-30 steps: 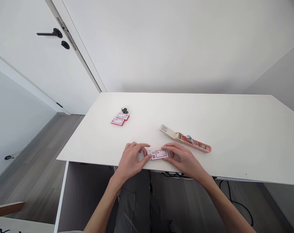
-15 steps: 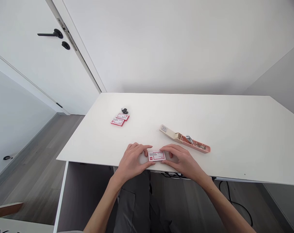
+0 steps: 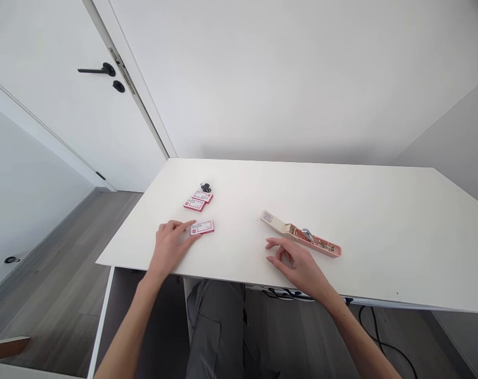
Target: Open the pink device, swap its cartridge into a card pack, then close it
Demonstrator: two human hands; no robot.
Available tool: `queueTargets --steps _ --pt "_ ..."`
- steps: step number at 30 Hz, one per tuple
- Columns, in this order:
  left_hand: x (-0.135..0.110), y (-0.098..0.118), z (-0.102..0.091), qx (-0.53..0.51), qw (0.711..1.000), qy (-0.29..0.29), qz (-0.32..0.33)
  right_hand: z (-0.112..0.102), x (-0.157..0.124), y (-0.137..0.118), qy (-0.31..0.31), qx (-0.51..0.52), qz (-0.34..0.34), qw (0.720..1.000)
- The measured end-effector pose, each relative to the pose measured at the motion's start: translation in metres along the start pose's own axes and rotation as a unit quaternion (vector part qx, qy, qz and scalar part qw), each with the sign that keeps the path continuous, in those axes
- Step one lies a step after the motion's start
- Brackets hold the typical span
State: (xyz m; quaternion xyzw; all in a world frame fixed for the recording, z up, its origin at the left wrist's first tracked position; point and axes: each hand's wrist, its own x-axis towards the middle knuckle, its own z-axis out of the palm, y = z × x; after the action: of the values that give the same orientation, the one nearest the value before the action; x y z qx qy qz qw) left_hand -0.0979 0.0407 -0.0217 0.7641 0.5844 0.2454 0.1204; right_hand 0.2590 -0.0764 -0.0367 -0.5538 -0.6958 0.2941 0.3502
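Note:
My left hand [image 3: 170,243] grips the left end of a small red-and-white box [image 3: 202,227] between thumb and fingertips. The box is flat, with its printed face up, at the left part of the white table. Just beyond it, two similar boxes [image 3: 194,205] lie against each other, beside a small black object [image 3: 206,187] that I cannot make out. My right hand [image 3: 298,263] hovers near the table's front edge with thumb and fingers apart and nothing between them. Close beyond it is a long pink-and-cream hinged case [image 3: 300,234], opened out, with small metal pieces inside.
The white table [image 3: 373,221] meets a plain wall at its back. A white door with a black handle [image 3: 100,69] stands at the left. Black cables [image 3: 381,337] hang under the table at the right. An open dark compartment is below the table's left side.
My left hand has carried the small box leftward from the front middle, towards the other two boxes. My right hand has let go of it and moved slightly right. The view has shifted slightly.

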Motion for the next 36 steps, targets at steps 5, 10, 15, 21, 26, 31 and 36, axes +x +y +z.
queueTargets --steps 5,10,15,21,26,31,36 --pt "0.013 -0.02 -0.011 -0.046 0.993 0.051 -0.092 -0.001 -0.001 0.0 0.008 0.004 0.007 1.0" --pt "0.009 -0.014 -0.011 -0.085 0.986 0.084 -0.113 0.0 -0.001 0.0 0.021 0.01 0.006 1.0" --pt "0.005 -0.015 -0.014 -0.116 0.98 0.1 -0.126 -0.004 -0.015 -0.003 0.04 -0.009 -0.021 0.999" --pt "0.004 -0.008 -0.015 -0.103 0.975 0.114 -0.162 -0.039 -0.061 0.018 0.192 -0.157 -0.021 0.968" --pt "0.002 -0.002 -0.013 -0.059 0.977 0.129 -0.159 -0.062 -0.088 0.058 0.217 -0.223 0.113 0.944" --pt "-0.008 0.018 0.003 -0.031 0.991 0.075 -0.103 -0.063 -0.078 0.068 0.174 -0.2 0.117 0.957" --pt "-0.015 0.066 0.032 -0.071 0.997 -0.025 -0.015 -0.048 -0.052 0.047 0.13 -0.184 0.062 0.972"
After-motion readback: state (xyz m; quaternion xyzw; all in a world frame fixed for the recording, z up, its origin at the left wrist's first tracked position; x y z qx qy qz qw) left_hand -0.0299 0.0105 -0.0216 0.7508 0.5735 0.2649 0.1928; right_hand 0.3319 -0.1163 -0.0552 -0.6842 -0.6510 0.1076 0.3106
